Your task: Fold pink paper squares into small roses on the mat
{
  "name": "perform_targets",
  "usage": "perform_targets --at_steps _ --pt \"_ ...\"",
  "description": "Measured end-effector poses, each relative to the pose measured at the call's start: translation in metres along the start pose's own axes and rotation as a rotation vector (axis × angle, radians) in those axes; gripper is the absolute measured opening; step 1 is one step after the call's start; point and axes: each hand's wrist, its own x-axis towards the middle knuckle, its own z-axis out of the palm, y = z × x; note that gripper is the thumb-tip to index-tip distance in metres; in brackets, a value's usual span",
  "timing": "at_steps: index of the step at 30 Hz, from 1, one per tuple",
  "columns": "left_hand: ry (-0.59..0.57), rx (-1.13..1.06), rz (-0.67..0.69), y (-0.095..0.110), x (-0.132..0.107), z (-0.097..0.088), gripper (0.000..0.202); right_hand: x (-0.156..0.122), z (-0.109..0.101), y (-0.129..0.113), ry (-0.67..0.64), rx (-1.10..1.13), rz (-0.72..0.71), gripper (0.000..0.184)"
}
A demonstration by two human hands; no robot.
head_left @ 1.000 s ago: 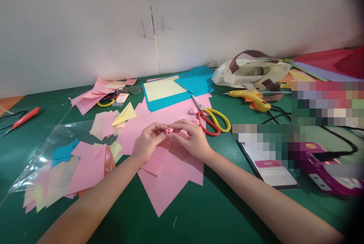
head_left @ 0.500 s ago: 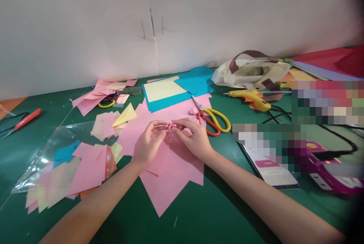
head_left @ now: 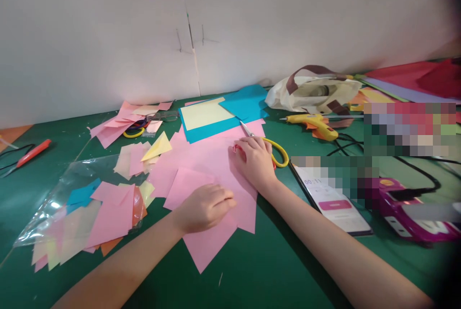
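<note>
My left hand (head_left: 209,207) is closed, fingers pressed together, over a square of pink paper (head_left: 187,184) that lies on larger pink sheets (head_left: 216,155); its fingertips pinch at the paper. My right hand (head_left: 257,162) bends its fingers down around a small folded pink paper piece (head_left: 238,149), mostly hidden beneath them. Under and behind that hand lie scissors (head_left: 279,151) with one yellow and one red handle, their blades pointing to the far left. The red handle is largely covered.
Left, a clear plastic bag (head_left: 57,203) holds coloured paper pieces. Behind are blue sheets (head_left: 248,100) and a cream sheet (head_left: 205,114). A yellow glue gun (head_left: 317,125), a cloth bag (head_left: 281,95) and a phone (head_left: 349,222) stand or lie right. A red-handled tool (head_left: 34,154) lies far left.
My hands have parted from the small pink piece they both held. The left hand has moved down toward me and closed; the right has shifted right, over the scissors' handles.
</note>
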Motion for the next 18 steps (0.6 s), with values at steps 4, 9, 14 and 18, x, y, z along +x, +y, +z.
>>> perform_targets --at_steps 4,9,14,18 --pt "-0.094 -0.238 0.053 0.004 0.004 -0.007 0.027 0.0 -0.003 -0.005 0.05 0.044 -0.024 0.026" --pt "-0.032 -0.558 -0.085 0.01 0.011 -0.011 0.018 -0.009 -0.012 -0.035 -0.212 0.352 -0.209 0.031" --pt "-0.074 -0.407 0.031 0.011 0.012 -0.009 0.021 -0.021 -0.01 -0.056 -0.498 0.671 -0.109 0.054" --pt "-0.059 -0.501 -0.011 0.011 0.013 -0.01 0.022 -0.022 -0.006 -0.054 -0.469 0.813 -0.002 0.042"
